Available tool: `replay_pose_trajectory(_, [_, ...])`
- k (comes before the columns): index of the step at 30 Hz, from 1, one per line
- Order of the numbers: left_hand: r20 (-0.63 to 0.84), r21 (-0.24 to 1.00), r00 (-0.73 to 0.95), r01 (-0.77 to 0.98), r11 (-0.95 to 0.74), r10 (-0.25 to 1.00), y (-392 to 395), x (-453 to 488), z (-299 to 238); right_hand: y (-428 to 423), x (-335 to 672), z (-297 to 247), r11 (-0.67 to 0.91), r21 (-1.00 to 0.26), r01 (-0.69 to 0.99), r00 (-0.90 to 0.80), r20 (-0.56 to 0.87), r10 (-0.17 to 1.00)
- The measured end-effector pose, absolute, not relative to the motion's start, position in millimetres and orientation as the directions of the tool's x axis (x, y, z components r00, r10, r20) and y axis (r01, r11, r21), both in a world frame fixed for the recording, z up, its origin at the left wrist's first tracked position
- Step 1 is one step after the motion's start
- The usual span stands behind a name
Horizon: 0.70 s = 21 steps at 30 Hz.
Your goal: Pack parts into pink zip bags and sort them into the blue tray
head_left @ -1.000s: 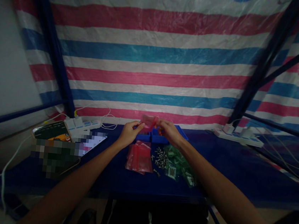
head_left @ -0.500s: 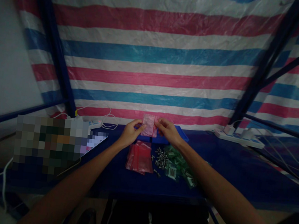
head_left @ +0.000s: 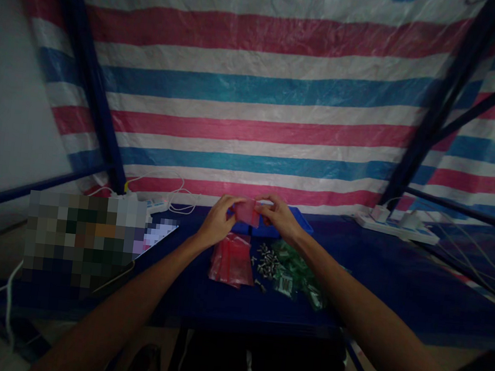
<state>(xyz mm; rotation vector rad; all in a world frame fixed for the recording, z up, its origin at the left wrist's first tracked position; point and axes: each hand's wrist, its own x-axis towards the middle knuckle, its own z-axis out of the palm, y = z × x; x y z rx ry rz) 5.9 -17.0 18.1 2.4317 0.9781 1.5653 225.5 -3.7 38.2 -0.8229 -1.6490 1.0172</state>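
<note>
A small pink plastic bag (head_left: pixel 247 213) is held up between my two hands, over the front of a blue tray (head_left: pixel 300 219). My left hand (head_left: pixel 221 218) pinches its left side, and my right hand (head_left: pixel 276 215) grips its right side. Whether anything is inside the bag I cannot tell. Below, a stack of red plastic bags (head_left: pixel 232 262) lies flat on the blue table (head_left: pixel 199 304). Just right of the stack is a loose pile of metal screws (head_left: pixel 268 263). Green plastic bags (head_left: pixel 295 261) with small parts in them are heaped beside the screws, partly behind my right forearm.
A phone-like lit screen (head_left: pixel 157 238) leans at the left, beside a blurred-out patch. Power strips (head_left: pixel 396 227) with white cables stand at the back right and back left. Blue frame posts (head_left: pixel 87 86) and a striped plastic sheet (head_left: pixel 257 92) rise behind the table.
The pink bag's top edge is lower, and it looks folded or tilted now. My left hand has risen slightly with its fingers over the bag's top corner. The piles have not moved.
</note>
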Motion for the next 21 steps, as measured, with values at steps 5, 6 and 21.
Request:
replay_pose_trajectory(5, [0.833, 0.414, 0.061, 0.591, -0.693, 0.55, -8, -1, 18, -4, 223, 39, 0.384, -0.922, 0.049, -0.308, 0.352, 0.884])
replay_pose_trajectory(6, [0.812, 0.443, 0.053, 0.592, -0.674, 0.581, -4, -4, 16, -3, 222, 40, 0.374, -0.926, 0.044, -0.308, 0.344, 0.887])
replay_pose_trajectory(21, [0.667, 0.547, 0.067, 0.632, -0.549, 0.742, 44, -14, -14, 0, 221, 38, 0.432, -0.892, 0.13, -0.307, 0.378, 0.873])
